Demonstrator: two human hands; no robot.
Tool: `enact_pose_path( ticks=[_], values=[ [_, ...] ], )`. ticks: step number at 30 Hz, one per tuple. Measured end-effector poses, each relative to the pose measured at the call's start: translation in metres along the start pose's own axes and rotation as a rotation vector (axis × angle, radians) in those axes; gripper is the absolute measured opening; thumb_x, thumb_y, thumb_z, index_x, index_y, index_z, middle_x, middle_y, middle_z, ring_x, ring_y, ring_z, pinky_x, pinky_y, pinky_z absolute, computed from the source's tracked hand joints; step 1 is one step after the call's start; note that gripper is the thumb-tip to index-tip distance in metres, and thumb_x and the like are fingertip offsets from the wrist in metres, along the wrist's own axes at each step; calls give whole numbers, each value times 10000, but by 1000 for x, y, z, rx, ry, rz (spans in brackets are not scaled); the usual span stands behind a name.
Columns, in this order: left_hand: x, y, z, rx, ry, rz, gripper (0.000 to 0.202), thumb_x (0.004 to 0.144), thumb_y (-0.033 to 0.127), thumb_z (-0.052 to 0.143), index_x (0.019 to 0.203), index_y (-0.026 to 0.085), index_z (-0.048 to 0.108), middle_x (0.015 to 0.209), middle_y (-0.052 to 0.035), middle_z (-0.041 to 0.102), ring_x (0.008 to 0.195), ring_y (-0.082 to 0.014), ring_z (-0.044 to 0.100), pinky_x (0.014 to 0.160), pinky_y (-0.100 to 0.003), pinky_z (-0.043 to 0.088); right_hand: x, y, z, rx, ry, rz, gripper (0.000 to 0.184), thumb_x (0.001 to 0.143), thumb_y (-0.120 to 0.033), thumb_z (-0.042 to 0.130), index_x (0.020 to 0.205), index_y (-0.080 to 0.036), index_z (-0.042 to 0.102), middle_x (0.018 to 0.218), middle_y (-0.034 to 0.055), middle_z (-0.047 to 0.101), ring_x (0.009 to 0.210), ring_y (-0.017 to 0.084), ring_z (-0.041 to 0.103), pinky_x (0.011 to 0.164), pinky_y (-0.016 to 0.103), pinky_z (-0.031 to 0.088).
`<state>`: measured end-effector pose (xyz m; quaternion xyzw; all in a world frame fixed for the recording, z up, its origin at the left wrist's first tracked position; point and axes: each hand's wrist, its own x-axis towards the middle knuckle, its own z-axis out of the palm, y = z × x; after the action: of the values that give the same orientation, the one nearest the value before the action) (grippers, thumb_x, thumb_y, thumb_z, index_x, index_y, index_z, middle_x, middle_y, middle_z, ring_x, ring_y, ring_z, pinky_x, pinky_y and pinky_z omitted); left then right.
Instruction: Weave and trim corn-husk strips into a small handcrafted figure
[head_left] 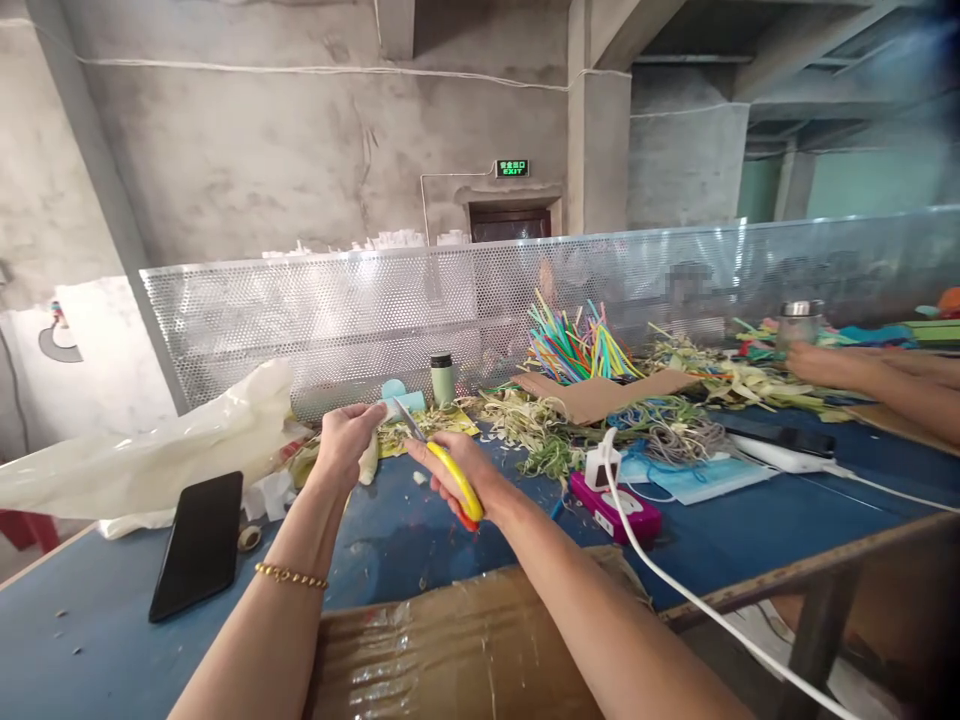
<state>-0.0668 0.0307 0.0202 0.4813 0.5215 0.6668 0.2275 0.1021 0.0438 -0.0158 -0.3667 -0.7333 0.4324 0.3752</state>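
Observation:
My right hand (466, 470) is closed round a pair of scissors (456, 478) with a yellow handle and some red below it. The silver blades point up and to the left. My left hand (349, 438) is pinched close to the blade tips, and a small pale piece seems to show at its fingertips, too small to name. Just behind the hands lie a light blue roll (409, 401) and a green bottle with a black lid (442, 380). Pale dried strips (517, 415) are heaped to the right of them.
A black phone (197, 545) lies left, near a clear plastic bag (172, 455). Cardboard (450, 650) is at the front edge. On the right are a magenta power strip (626, 512), white cable, blue mask (701, 478), colourful pipe cleaners (574, 345) and another person's hand (817, 365). A perforated metal screen (360, 310) stands behind.

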Motion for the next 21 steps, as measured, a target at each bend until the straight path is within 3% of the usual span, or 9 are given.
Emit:
enact_pose_path(
  ticks=[2,5,8,11,15,19,21],
  values=[
    [1,1,0,-12,27,-8,281,616,392,701,572,141,582,432,65,394,429,-65,290,422,-217,217,4,1,-9,-166,76,5,479,771,-656,598,852,-183,587,531,-20,568,396,105,509,374,201,379],
    [2,1,1,-20,107,12,254,637,367,673,558,146,575,430,71,369,434,-65,283,427,-219,224,9,4,-20,-566,176,-39,373,750,-523,669,844,-162,660,722,70,690,669,195,655,556,246,448],
    [4,-2,1,-7,141,45,273,648,367,656,517,158,539,417,83,304,433,-60,242,427,-219,199,8,7,-17,-834,-24,-50,262,747,-368,641,897,-167,717,919,114,736,882,250,683,685,271,463],
    [5,-7,1,-15,89,42,307,636,391,665,499,170,502,422,79,309,434,-64,250,425,-223,187,-2,3,-1,-985,-251,-79,261,734,-328,603,912,-202,746,974,116,746,935,263,689,714,282,476],
    [4,-8,3,-11,55,82,358,644,396,663,469,187,431,427,82,277,441,-61,215,428,-229,160,-18,-9,13,-1210,-263,-66,352,703,-447,651,937,-206,754,969,134,748,938,308,694,750,357,501],
    [-1,-3,8,26,51,77,319,649,369,652,473,176,468,436,78,265,448,-63,207,432,-236,135,-10,-24,1,-1163,-404,-50,444,675,-581,682,931,-227,756,1016,106,746,976,301,688,763,342,516],
    [-2,-3,11,39,32,68,294,652,365,645,487,166,505,438,72,284,451,-65,219,433,-237,132,5,-28,-2,-1126,-307,-42,400,764,-515,636,966,-188,746,1029,130,739,1008,295,681,777,334,522]
  ],
)
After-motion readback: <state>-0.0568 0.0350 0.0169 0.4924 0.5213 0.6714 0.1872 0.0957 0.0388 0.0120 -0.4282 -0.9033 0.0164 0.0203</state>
